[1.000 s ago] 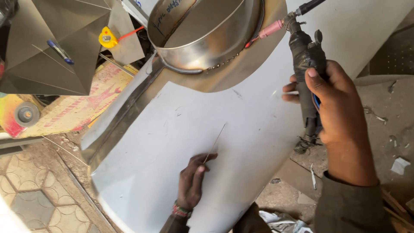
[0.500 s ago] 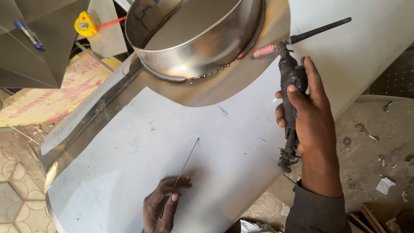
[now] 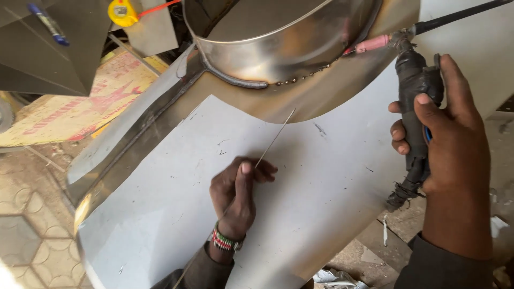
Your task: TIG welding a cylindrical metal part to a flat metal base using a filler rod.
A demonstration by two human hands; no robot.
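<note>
Filler rod (image 3: 274, 140), thin, light and springy, pinched near its low end by left hand (image 3: 235, 195); right hand (image 3: 447, 144) grips welding torch (image 3: 415, 115)

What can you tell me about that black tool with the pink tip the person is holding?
The black welding torch with the pink tip has a dark handle wrapped in rough black tape, frayed at the bottom. A pink, tube-shaped nozzle sticks out sideways at the top, pointing at the beaded seam where the shiny round metal collar meets the curved metal sheet. A black hose leaves its top toward the upper right. The right hand grips it upright, thumb across the handle.
</note>
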